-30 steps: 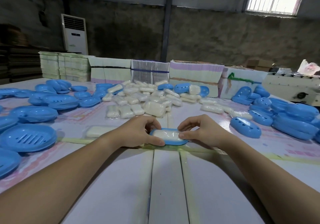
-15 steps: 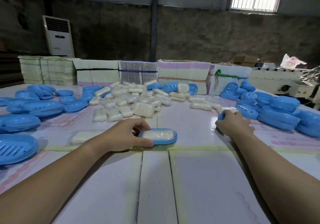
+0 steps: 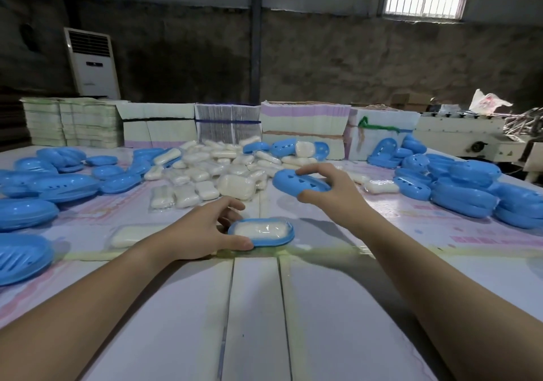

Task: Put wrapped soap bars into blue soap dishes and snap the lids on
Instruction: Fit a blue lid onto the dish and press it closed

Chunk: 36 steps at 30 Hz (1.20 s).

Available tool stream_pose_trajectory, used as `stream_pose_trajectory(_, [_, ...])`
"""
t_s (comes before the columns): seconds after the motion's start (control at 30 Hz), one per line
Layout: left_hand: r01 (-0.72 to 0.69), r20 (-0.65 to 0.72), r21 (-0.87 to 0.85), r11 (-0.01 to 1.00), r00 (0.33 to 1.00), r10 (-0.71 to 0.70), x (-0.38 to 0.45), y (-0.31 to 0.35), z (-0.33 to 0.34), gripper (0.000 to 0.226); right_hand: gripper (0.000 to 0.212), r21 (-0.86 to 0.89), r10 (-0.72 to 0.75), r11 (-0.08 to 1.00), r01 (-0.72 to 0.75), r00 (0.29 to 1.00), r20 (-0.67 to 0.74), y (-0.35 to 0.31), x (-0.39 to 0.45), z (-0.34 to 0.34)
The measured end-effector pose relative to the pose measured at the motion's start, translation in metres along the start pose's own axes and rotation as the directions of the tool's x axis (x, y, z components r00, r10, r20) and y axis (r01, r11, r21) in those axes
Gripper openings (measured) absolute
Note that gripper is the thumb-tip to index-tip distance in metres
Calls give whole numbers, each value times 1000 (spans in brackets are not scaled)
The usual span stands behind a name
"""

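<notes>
A blue dish (image 3: 261, 232) was seen resting on the worktop (image 3: 323, 307), with a wrapped soap (image 3: 260, 229) lying inside it and no cover on top. The left end of the dish was gripped by the left hand (image 3: 205, 230), the thumb curled along its near rim and the fingers bent behind its far rim. Above and to the right of the dish, a blue lid (image 3: 299, 182) with slots was held off the worktop by the right hand (image 3: 329, 192), pinched between the thumb below and the curled fingers above, well apart from the dish. Just left of the dish, past the left hand, a loose bar (image 3: 129, 235) in clear wrap lay flat on the worktop. Beyond the dish a heap of wrapped bars (image 3: 217, 169) was spread out. Far left of the dish, blue dish parts (image 3: 44, 186) were piled, and far right of it a second pile of lids (image 3: 470, 186) was stacked. Behind the heap, bundles of flat cartons (image 3: 302, 124) were lined along the far edge of the worktop.
</notes>
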<state>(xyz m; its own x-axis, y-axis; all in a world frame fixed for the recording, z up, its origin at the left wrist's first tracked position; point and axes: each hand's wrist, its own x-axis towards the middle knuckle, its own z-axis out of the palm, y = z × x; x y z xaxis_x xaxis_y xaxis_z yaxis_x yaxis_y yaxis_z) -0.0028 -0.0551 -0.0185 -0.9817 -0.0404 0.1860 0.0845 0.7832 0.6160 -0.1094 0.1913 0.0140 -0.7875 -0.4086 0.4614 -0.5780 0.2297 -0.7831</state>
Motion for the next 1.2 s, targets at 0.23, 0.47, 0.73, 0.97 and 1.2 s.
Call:
stream_pose_trajectory(0.23, [-15,-4,-61,998,1000,15,-1,-1,1,69,38,-43,-86,994,104,946,314,-7,-14,24])
stream_pose_trajectory(0.47, [-48,11,-99,994,999,49,1,-2,2,61,39,-77,-112,985,156,907,405,-5,-17,36])
stream_pose_trajectory(0.73, [-59,37,-65,996,997,61,-1,-1,1,55,33,-63,-108,987,149,898,426,0,-12,39])
stream_pose_trajectory(0.97, [-70,37,51,996,997,68,-1,0,0,55,52,-168,-78,969,184,864,498,-1,-10,34])
stream_pose_trajectory(1.2, [-69,37,132,989,997,65,-3,1,-2,63,62,-234,-99,944,234,875,474,2,-12,33])
